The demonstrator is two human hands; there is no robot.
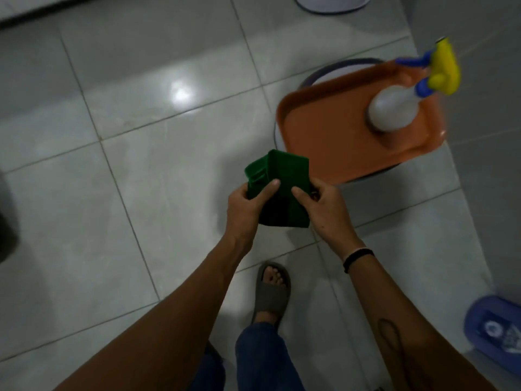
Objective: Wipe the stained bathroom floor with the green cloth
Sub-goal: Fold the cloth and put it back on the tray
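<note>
Cloth [277,187] held up in the air over the floor [118,170], well above the tiles, just in front of the orange tray [332,142]. Left hand [248,206] closed on the cloth's left edge, thumb pressed across the front face, fingers hidden behind. Right hand [321,204] closed on the right edge the same way, thumb on the front. Both hands pinching one folded piece between them, upper part standing free above the thumbs, a loose flap turned out at the top left, lower part hanging down in shadow.

Soft, light, limp stuff by the look of it: folds kept only where pinched, sagging where let go. Nothing fragile, nothing to slip much; dry or damp cannot be told from here. Likely best gathered into a flat pad under one palm, fingers spread over the top, rather than held by an edge, so that pressure goes down through several layers when rubbing tile. Edge grips like these suited to folding or opening out, not to scrubbing.

Wiping not yet begun, judging by the cloth clear of the floor. Tiles pale grey and glossy, a light glare near the middle; no stain plain to see at this blur.

Spray bottle [394,111] standing on the tray, yellow and blue trigger head leaning toward the right wall, tray resting on a round basin [338,67]. One foot in a grey slipper [272,292] below the hands.
</note>
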